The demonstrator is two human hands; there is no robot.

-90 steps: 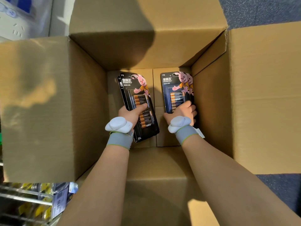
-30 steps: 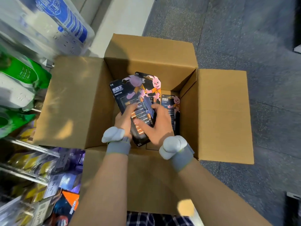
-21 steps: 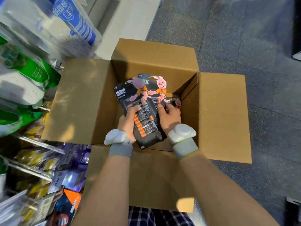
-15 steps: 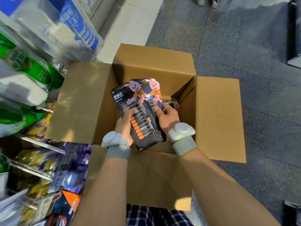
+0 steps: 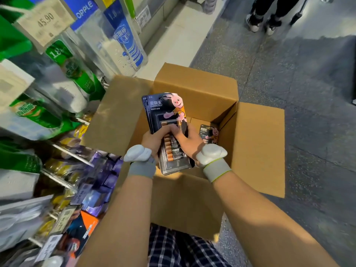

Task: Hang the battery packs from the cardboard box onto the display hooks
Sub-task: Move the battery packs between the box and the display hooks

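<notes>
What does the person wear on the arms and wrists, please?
A grey band on each wrist, left band and right band, the right one showing a yellow-green edge. By each sits a white rounded device, left device and right device. No sleeves cover the forearms.

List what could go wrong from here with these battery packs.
1. The left hand and right hand grip the stacked battery packs by the lower half only; one may slip out.
2. A loose pack lies in a corner of the cardboard box, easily missed.
3. The display hooks look crowded; packs may snag.
</notes>
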